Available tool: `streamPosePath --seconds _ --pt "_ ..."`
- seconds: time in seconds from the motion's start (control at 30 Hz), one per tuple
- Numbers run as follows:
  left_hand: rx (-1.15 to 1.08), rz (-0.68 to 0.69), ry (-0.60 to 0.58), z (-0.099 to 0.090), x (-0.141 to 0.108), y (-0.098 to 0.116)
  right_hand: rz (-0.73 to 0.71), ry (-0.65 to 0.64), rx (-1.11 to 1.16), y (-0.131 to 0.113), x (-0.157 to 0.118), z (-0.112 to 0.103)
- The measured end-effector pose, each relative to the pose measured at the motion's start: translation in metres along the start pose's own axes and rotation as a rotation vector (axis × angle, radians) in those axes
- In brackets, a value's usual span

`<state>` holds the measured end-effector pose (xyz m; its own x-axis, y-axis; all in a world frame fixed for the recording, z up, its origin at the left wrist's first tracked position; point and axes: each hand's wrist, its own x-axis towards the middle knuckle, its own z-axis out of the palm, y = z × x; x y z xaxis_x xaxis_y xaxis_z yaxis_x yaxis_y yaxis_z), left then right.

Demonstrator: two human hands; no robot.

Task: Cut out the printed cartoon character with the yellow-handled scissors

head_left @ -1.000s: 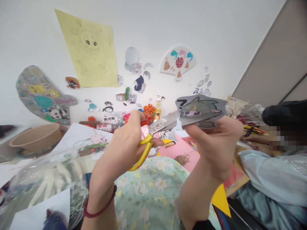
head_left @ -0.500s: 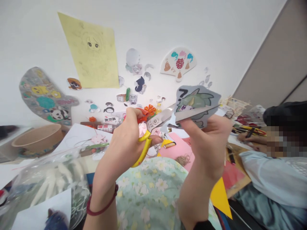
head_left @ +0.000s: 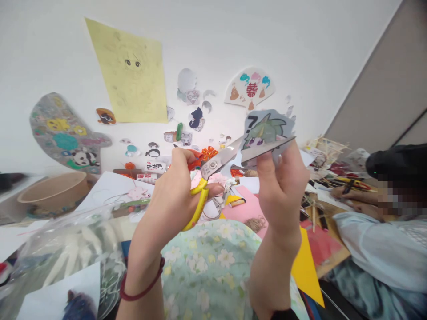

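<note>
My left hand (head_left: 176, 191) is closed round the handles of a pair of scissors (head_left: 212, 165), which have yellow and orange-red grips. The blades point right, toward a small paper cutout (head_left: 267, 129) of a green-haired cartoon character with a question mark on a grey-blue ground. A long grey, blade-like edge crosses the lower part of the paper. My right hand (head_left: 283, 182) pinches the cutout from below, thumb in front and the other fingers partly hidden behind it. Below both hands lies a floral cloth (head_left: 207, 266) over my lap.
A brown bowl (head_left: 55, 193) and a clear plastic bag (head_left: 73, 253) stand at left. Pink paper (head_left: 245, 200), a twine bundle (head_left: 255, 223) and yellow paper (head_left: 307, 271) lie ahead and right. Another person's sleeve (head_left: 380, 249) is at far right. Stickers and a yellow drawing (head_left: 133, 84) cover the wall.
My right hand and the cutout have shifted slightly left and up. The light-coloured strip hanging at the cutout's lower left no longer shows there. The scissors have moved slightly left.
</note>
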<state>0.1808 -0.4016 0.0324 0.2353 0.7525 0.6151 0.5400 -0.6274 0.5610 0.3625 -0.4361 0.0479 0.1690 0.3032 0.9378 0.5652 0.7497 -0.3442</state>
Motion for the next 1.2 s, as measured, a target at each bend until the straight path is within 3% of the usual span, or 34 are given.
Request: streamPosePath --seconds 0.13,0.33,0.5,0.77,1.2 --pt "-0.009 -0.019 0.06 0.0005 0.0015 -0.0023 0.025 0.119 0.118 -0.0006 -0.0002 0.005" --pt "0.049 -0.061 0.044 -0.003 0.0009 0.0005 0.197 0.028 0.263 -0.005 -0.005 0.0005" --pt "0.103 -0.016 0.072 -0.0026 -0.0003 0.0016 0.273 0.007 0.252 -0.0036 -0.0036 -0.0008" --pt "0.21 0.067 0.132 -0.0057 -0.0021 0.0044 0.221 0.046 0.079 -0.0037 -0.0042 0.001" --pt "0.242 0.093 0.123 -0.0084 -0.0052 0.0072 0.169 0.062 0.192 -0.0006 -0.0029 0.0063"
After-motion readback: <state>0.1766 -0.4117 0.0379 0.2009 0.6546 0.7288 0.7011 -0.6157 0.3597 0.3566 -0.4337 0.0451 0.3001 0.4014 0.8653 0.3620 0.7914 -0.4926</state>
